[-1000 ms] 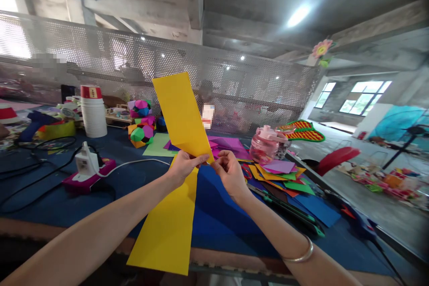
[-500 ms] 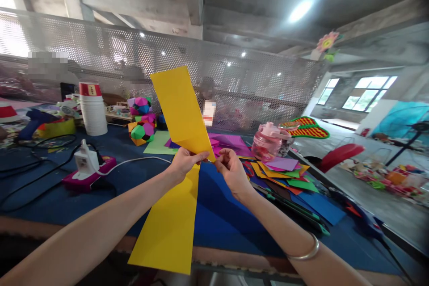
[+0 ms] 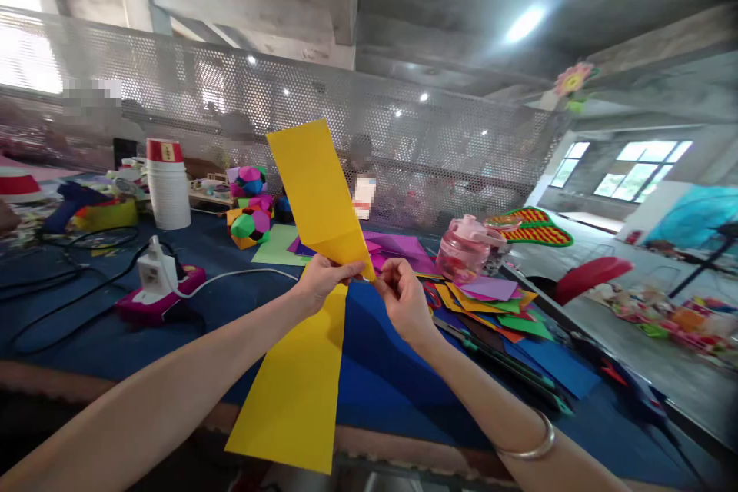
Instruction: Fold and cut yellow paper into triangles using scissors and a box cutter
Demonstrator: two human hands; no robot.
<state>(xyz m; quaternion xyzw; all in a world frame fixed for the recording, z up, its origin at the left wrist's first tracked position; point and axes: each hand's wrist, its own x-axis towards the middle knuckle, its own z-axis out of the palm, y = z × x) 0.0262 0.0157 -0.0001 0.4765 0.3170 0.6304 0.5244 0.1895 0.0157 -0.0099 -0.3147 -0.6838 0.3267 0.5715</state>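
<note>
A long yellow paper strip point(image 3: 320, 188) rises above my hands, and a yellow length also hangs below them past the table's front edge. My left hand point(image 3: 327, 280) pinches the yellow paper near its bend, thumb on top. At the paper's right edge, my right hand point(image 3: 402, 294) has its fingertips pressed together on the corner, close to the left thumb. Blue paper point(image 3: 374, 357) lies on the table under and right of the strip. Whether the upper and lower yellow parts are one sheet is hidden by my left hand.
On the left stand a power strip point(image 3: 153, 296) with cords and stacked paper cups point(image 3: 168, 196). Folded paper balls point(image 3: 249, 223) sit behind. At right are a pink jar point(image 3: 461, 250), coloured paper pieces point(image 3: 490, 288), a green-black cutter point(image 3: 513, 365) and a glue gun point(image 3: 626, 384).
The whole view has shifted slightly, so the scene appears a little further right. Both hands keep their hold on the yellow paper, almost unmoved.
</note>
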